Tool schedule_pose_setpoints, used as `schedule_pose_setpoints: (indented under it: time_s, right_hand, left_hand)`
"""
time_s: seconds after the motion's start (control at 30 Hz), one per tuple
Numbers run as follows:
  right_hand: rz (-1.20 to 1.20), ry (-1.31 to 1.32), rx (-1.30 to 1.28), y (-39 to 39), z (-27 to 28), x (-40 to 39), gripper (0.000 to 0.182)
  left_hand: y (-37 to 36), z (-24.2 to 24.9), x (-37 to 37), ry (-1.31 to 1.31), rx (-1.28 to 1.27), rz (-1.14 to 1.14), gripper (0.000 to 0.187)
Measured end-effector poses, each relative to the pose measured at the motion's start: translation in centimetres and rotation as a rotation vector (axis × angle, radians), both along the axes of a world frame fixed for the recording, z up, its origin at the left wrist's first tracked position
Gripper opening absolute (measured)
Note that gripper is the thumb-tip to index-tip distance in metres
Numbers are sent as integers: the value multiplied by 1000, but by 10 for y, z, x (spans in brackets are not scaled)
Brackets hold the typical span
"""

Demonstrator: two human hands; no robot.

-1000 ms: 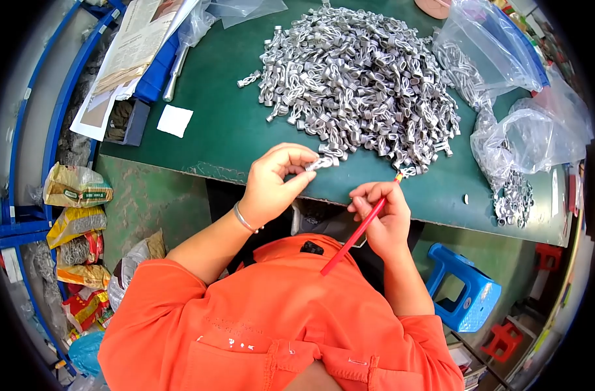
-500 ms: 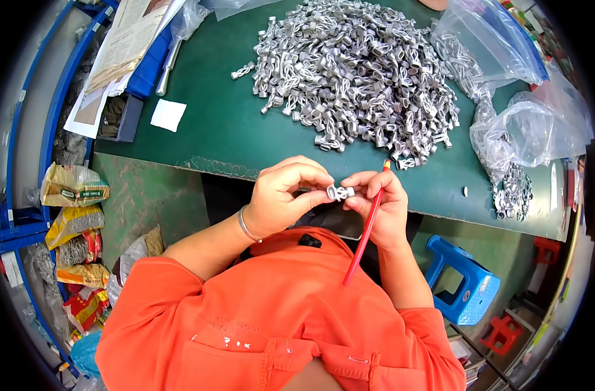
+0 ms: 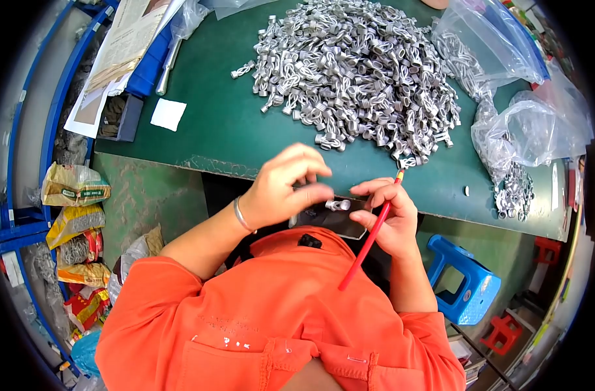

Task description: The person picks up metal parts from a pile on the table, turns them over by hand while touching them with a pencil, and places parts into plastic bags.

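My left hand (image 3: 286, 184), with a bracelet at the wrist, is raised near the table's front edge, its fingers apart and holding nothing. A small silver metal piece (image 3: 338, 205) shows below and between my hands, touching neither. In my right hand (image 3: 392, 212) a red pencil (image 3: 369, 244) rests between the fingers, its tip pointing up toward the table; the thumb and forefinger are apart. Beyond my hands, a large heap of silver metal pieces (image 3: 356, 72) lies on the green table (image 3: 213, 124).
Clear plastic bags (image 3: 538, 124) and a small pile of metal parts (image 3: 512, 195) are at the right. Papers (image 3: 118, 58), a grey box (image 3: 129, 119) and a white paper square (image 3: 168, 115) are at the left. A blue stool (image 3: 464, 280) stands below right.
The metal piece held between both hands has been let go and is now lower. My left hand has opened and lifted slightly; my right thumb and forefinger have parted, the pencil still held.
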State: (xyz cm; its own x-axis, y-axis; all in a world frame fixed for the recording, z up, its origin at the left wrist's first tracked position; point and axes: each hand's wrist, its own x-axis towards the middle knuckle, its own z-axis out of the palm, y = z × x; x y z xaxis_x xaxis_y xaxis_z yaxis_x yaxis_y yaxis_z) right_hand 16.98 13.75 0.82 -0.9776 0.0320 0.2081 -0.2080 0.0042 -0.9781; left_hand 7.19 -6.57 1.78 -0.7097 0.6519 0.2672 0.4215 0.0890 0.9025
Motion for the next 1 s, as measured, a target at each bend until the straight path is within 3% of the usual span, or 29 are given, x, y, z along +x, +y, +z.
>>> schedule_pose_setpoints:
  time_s: [0.1,0.13,0.23,0.3,0.53,0.73,0.8,0.9,1.0]
  right_hand:
    - [-131,-28,78,-4,-3,-1,28]
    - [-130,-25,78,-6,-2,-2,28]
    - [-191,-43,37,-13,-3,-5,24]
    - [-186,-43,33,-12,-6,-5,21]
    - [-246,-249,-209,-17,-2,-12,6]
    - [-85,-274,-408,-17,-2,-15,16]
    - [-83,-109,-433,-17,-8,-13,20]
    - [-167,1,-346,-22,-9,-10,30]
    - [-232,157,-215,-20,-12,-8,40]
  left_hand:
    - [15,-8,-18,255,-116,319,19]
    - [18,-12,-24,285,-206,333,16]
    - [20,-18,-30,416,-170,240,15]
    - [18,-14,-22,168,-201,152,14]
    - [11,-9,-3,-51,71,129,19]
    - [12,-7,7,-9,235,28,25]
    - [12,-7,10,-104,270,43,22]
    - [10,4,8,34,160,22,19]
    - [13,-2,10,3,181,43,17]
